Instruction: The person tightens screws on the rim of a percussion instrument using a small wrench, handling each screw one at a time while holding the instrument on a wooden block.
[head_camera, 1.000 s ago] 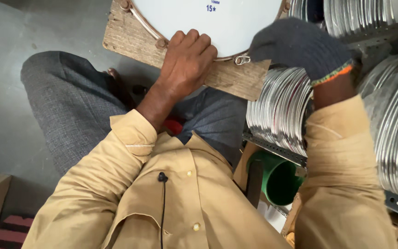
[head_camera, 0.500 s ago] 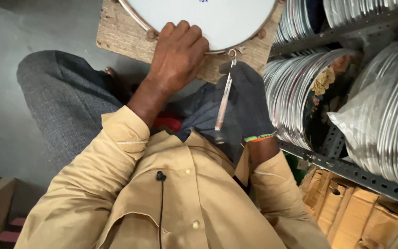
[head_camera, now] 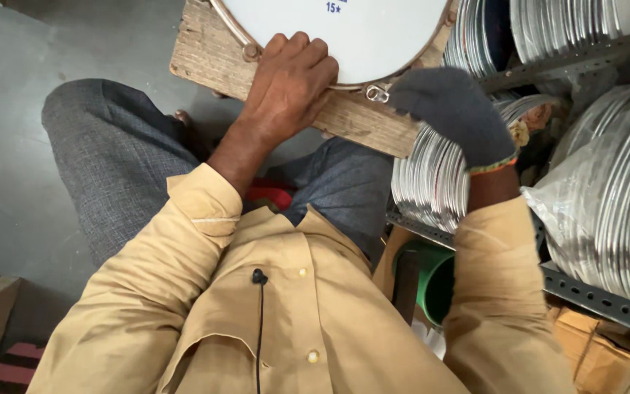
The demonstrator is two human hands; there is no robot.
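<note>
Drum [head_camera: 359, 36] lies flat on a plank [head_camera: 344, 120] across the knees, top centre of view, white head up, metal rim round it. Left hand [head_camera: 289, 84] bare, palm down, pressing the drum's near edge, fingers curled over the rim; flat press, not a closed grip. Right hand [head_camera: 453, 109] in a dark glove, fingertips at a small metal lug [head_camera: 377, 93] on the rim, just right of the left hand. Can't tell whether the glove actually pinches the lug or only touches it. Shelf [head_camera: 585, 55] on the right packed with stacked metal hoops [head_camera: 432, 175]. Green bucket [head_camera: 432, 281] under the shelf.
</note>
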